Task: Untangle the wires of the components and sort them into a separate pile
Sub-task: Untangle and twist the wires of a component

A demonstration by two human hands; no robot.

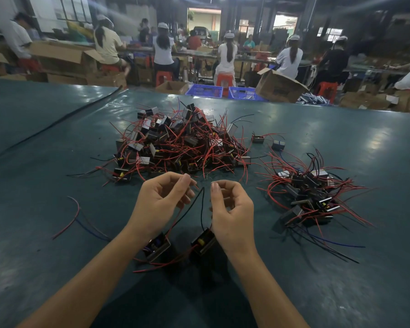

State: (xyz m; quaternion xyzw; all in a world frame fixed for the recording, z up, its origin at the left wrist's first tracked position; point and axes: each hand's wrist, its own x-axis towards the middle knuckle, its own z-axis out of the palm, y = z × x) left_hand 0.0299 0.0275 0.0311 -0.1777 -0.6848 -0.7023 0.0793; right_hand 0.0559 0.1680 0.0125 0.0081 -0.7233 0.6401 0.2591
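Here, just in front of the tangled pile (180, 143), the left hand (161, 200) and right hand (232, 209) each pinch thin wires (202, 209), the components (202, 242) below their wrists. The sorted pile (310, 197) lies to the tangled pile's right.

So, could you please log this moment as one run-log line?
left hand pinches wire; right hand pinches wire; components below hands; tangled pile ahead; smaller pile right

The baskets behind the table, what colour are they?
Blue baskets, clearest in the head view.
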